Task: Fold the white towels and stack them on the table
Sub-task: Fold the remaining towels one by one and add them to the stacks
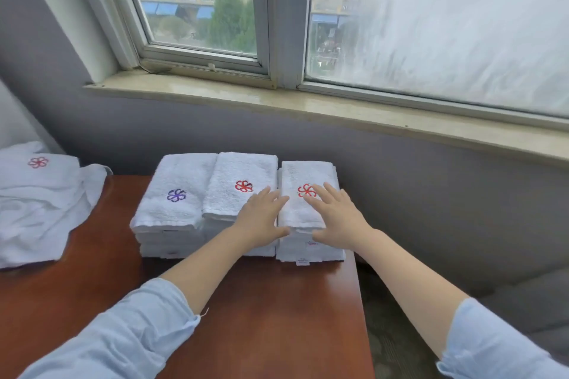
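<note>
Three stacks of folded white towels stand side by side at the far edge of the brown table [277, 301]. The left stack [172, 206] carries a purple flower logo, the middle stack [237, 191] a red one, and the right stack [303, 181] a red one too. My left hand [261, 218] lies flat with straight fingers on the front right corner of the middle stack, touching the gap to the right stack. My right hand [335, 215] presses flat on top of the right stack, its fingers partly covering that logo.
A loose pile of unfolded white towels [37, 203] with a red logo lies at the table's left end. A grey wall and a window sill [277, 104] run behind the stacks. The table's right edge drops to carpet and a grey seat [523, 301].
</note>
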`<state>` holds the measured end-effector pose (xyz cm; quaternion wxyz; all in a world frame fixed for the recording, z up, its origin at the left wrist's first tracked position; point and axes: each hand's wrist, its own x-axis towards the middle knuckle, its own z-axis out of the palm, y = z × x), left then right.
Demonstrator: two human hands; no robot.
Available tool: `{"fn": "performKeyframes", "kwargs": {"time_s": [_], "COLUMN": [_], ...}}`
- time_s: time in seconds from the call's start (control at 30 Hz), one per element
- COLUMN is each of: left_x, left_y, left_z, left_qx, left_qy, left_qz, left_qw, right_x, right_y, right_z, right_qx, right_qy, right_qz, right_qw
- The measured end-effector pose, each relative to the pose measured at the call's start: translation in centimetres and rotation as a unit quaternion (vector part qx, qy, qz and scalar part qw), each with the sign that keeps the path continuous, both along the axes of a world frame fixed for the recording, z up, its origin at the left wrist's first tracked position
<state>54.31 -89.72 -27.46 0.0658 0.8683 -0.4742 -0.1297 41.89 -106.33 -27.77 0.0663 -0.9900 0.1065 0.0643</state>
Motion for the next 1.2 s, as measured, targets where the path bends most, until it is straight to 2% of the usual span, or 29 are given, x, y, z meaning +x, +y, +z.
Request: {"fn": "performKeyframes", "kwargs": {"time_s": [0.33, 0.63, 0.93, 1.2], "left_x": [1.5, 4.5, 10.5, 17.1], "left_y": [14.3, 32.8, 50.3, 57.4], "left_z": [2.2, 4.1, 6.0, 6.2], "left_qx": [-0.002, -0.019, -0.035, -0.052], "left_qy": [-0.01, -0.015, -0.035, -0.028], "left_qz": [0.144, 0.297, 0.328, 0.32], "left_qw": [0.99, 0.954, 0.943, 0.946], "right_x": [5.5, 13.5, 21.5, 27.8], "right_y": [11.4, 27.7, 45.2, 51.0], "right_z": [2.9, 4.5, 5.3, 5.9], "right_qx": [0.001, 0.05, 0.089, 0.11], "right_qy": [0.007, -0.039, -0.08, -0.083], "right_qz": [0.123, 0.213, 0.217, 0.182], "right_qw": [0.992, 0.975, 0.969, 0.974]}}
